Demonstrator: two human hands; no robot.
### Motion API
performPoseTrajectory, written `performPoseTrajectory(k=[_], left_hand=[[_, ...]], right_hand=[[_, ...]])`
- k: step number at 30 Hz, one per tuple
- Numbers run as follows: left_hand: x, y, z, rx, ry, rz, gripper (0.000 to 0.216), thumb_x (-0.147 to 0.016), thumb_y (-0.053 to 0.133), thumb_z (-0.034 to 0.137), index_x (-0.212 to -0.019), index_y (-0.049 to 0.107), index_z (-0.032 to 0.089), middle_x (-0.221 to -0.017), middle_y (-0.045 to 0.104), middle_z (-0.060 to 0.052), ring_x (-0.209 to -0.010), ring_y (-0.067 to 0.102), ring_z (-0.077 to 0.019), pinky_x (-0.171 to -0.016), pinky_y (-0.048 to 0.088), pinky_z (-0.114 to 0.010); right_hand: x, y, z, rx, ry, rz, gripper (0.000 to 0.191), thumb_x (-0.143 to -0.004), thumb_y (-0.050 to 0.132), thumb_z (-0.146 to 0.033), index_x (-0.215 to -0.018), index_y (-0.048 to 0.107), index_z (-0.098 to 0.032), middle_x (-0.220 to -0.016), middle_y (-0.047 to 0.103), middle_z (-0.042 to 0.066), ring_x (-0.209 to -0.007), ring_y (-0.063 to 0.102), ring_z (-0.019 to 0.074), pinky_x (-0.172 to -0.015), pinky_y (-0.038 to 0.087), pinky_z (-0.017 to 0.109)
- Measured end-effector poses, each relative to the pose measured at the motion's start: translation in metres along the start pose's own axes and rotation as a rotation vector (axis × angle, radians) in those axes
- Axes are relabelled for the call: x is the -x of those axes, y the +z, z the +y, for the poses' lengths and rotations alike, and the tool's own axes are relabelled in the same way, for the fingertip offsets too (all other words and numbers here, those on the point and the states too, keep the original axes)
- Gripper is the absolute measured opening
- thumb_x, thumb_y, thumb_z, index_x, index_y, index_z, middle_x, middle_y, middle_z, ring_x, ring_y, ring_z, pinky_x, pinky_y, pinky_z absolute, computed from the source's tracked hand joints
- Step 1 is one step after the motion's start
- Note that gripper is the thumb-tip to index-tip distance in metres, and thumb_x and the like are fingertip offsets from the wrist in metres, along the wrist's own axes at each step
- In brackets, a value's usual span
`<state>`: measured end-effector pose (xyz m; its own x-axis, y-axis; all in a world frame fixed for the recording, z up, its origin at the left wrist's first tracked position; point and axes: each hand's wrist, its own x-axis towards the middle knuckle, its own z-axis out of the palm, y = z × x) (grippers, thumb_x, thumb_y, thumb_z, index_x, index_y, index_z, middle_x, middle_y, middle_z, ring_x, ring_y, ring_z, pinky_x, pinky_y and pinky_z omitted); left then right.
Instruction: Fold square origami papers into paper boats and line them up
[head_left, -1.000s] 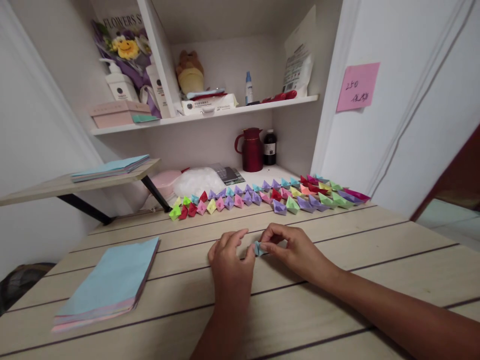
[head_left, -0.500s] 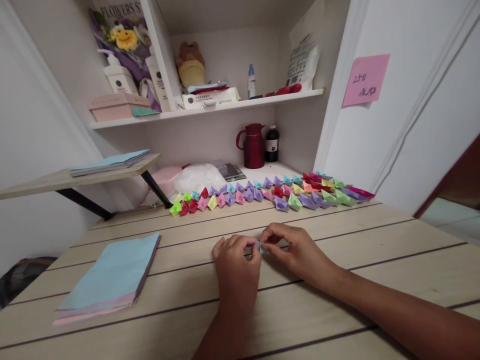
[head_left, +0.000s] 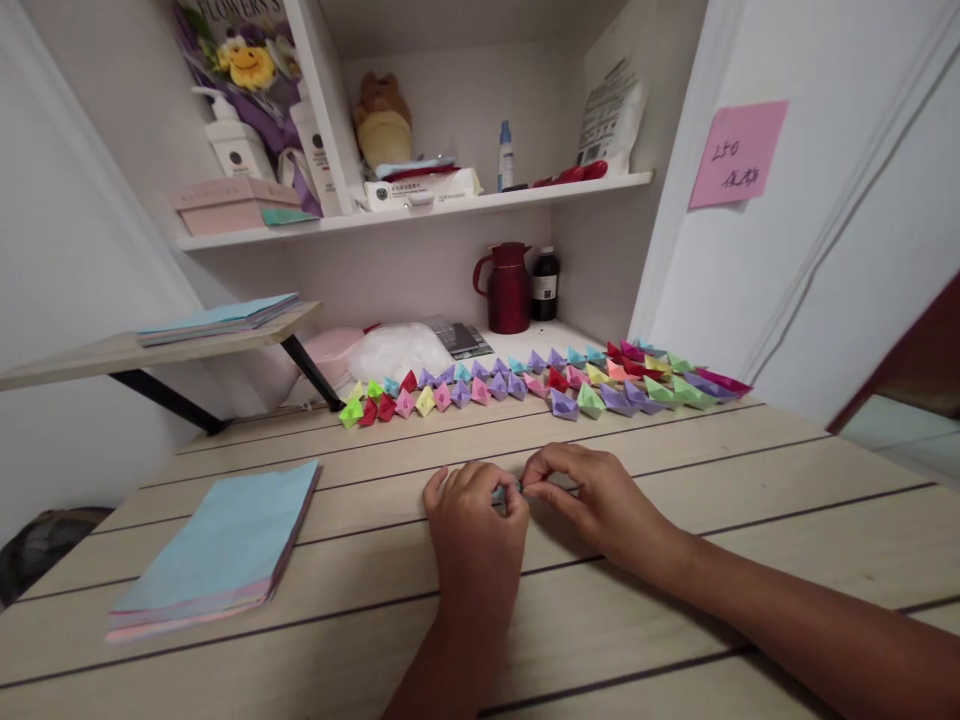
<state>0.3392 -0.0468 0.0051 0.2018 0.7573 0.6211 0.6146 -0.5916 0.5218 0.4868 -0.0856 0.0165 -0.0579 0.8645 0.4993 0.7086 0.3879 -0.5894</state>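
Note:
Between my hands is a small piece of light blue folded paper point(head_left: 499, 493), mostly covered by fingers, so its exact shape is hidden. My left hand point(head_left: 476, 535) pinches it, and a bit of blue shows in the loop of thumb and forefinger. Thumb and forefinger of my right hand point(head_left: 596, 500) are pressed together at the paper's right end, touching or nearly touching the left fingertips. Both hands are low over the wooden tabletop point(head_left: 360, 590). Beyond them stand rows of small folded paper boats point(head_left: 564, 404) in many colours.
To the left lies a stack of coloured paper point(head_left: 217, 540), light blue on top. A raised wooden shelf point(head_left: 90, 360) carries another paper stack point(head_left: 217, 318). At the back are a red jug point(head_left: 508, 290), a dark bottle point(head_left: 545, 285) and a white plastic bag point(head_left: 401, 352).
The blue paper has shifted slightly left, showing inside the left hand's finger loop rather than between the two hands. Both hands have moved only a little, and the camera view has tilted slightly.

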Motion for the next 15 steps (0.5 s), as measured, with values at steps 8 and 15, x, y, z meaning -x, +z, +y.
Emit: performPoseTrajectory(k=[8,15], left_hand=[[-0.006,0.000,-0.016,0.136,-0.197,-0.033,0.012,-0.070,0.056,0.015,-0.068,0.066,0.022,-0.070,0.071,0.000,-0.070,0.066,-0.0181,-0.070,0.048,-0.028],[-0.009,0.002,-0.016,0.204,-0.309,-0.086,0.010,-0.071,0.055,0.019,-0.069,0.065,0.021,-0.071,0.071,-0.001,-0.069,0.067,-0.0179,-0.065,0.049,-0.026]], right_hand=[[-0.002,0.000,0.001,-0.086,0.055,-0.003,0.010,-0.084,0.059,-0.014,-0.078,0.063,-0.021,-0.078,0.068,-0.001,-0.074,0.061,0.0161,-0.068,0.043,0.027],[-0.002,-0.001,0.003,-0.106,0.052,-0.010,0.010,-0.085,0.057,-0.014,-0.079,0.061,-0.021,-0.078,0.066,-0.001,-0.074,0.060,0.0157,-0.069,0.043,0.026]])
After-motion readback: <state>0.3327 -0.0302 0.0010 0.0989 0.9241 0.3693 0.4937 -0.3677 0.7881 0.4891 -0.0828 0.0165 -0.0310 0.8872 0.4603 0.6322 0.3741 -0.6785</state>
